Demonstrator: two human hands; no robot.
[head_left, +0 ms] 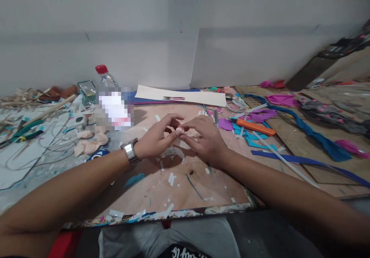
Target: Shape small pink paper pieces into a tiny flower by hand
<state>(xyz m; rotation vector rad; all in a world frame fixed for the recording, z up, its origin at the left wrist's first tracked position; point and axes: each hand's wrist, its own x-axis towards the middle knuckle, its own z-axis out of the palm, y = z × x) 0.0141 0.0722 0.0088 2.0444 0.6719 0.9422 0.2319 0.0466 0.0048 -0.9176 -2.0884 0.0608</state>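
Observation:
Over the middle of the table, my left hand (157, 138) and my right hand (206, 140) meet at the fingertips. Between them is a small pale peach piece (179, 130) that looks like crumpled paper or cloth. Thumb and fingers of both hands are closed on it, and they partly hide it. A metal-banded watch (131, 151) sits on my left wrist. Just below my hands, a clear curled strip (173, 154), perhaps tape or plastic, lies on the table.
A red-capped bottle (107, 78) stands behind my left hand. Small snips (173, 98) lie on cream card (202, 97) at the back. To the right are an orange cutter (256, 127) and blue strips (306, 159). Peach scraps (91, 144), cables and green-handled pliers (27, 130) are left.

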